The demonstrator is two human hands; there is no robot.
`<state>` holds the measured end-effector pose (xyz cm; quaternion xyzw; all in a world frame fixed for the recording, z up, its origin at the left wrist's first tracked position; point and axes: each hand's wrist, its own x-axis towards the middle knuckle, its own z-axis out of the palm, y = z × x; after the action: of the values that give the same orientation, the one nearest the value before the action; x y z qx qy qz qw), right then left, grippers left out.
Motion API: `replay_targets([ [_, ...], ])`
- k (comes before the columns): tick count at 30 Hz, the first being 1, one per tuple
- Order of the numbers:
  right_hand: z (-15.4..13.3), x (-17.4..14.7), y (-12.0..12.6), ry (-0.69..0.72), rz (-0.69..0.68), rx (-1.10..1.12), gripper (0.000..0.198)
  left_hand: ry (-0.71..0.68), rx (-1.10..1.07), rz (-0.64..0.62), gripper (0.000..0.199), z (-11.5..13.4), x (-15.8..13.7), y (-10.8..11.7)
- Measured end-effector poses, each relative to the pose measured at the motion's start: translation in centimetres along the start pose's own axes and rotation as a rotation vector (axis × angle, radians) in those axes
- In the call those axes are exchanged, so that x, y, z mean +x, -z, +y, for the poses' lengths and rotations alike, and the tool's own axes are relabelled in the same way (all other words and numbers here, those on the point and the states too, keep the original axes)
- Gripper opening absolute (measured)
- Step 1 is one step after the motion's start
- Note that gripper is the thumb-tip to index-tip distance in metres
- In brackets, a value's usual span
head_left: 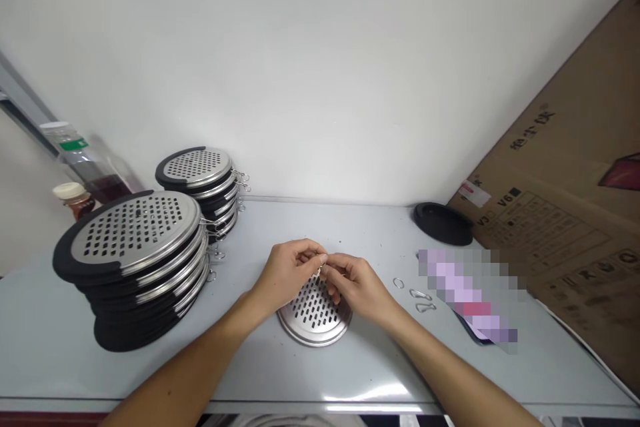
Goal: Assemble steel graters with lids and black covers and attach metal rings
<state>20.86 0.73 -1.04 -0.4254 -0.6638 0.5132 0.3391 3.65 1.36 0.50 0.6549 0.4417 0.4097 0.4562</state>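
A round perforated metal plate point(315, 313) with a raised rim lies flat on the table in front of me. Over its far edge, my left hand point(295, 270) and my right hand point(353, 283) meet fingertip to fingertip. Both are closed in a pinch around a small shiny piece, mostly hidden by the fingers. To the right of my right hand lie a loose wire ring point(398, 283) and two small wire clips, one clip point(421, 295) just beyond the other clip point(426, 308).
On the left stand a near stack of perforated discs point(135, 227) with black rims and a farther stack point(197, 170), wire clips sticking out rightward. Behind are a bottle point(95, 163) and a jar point(74, 197). Right: black round piece point(443, 223), blurred-out item point(470, 297), cardboard box point(565, 213).
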Motion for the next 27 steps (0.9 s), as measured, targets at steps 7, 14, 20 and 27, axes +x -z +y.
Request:
replay_targets([
  [7, -0.1, 0.5, 0.8, -0.039, 0.011, -0.017, 0.027, 0.073, -0.117, 0.016, 0.023, -0.3, 0.4, 0.6],
  [14, 0.2, 0.6, 1.0, -0.040, 0.082, -0.067, 0.026, 0.119, -0.160, 0.054, 0.019, 0.0, 0.6, 1.3],
  [20, 0.1, 0.5, 1.2, 0.007, 0.091, -0.152, 0.029, 0.121, -0.215, 0.080, 0.021, -0.1, 0.6, 1.2],
  [27, 0.0, 0.4, 1.0, 0.031, -0.027, -0.133, 0.029, 0.147, -0.232, 0.114, 0.020, -0.2, 0.6, 0.9],
])
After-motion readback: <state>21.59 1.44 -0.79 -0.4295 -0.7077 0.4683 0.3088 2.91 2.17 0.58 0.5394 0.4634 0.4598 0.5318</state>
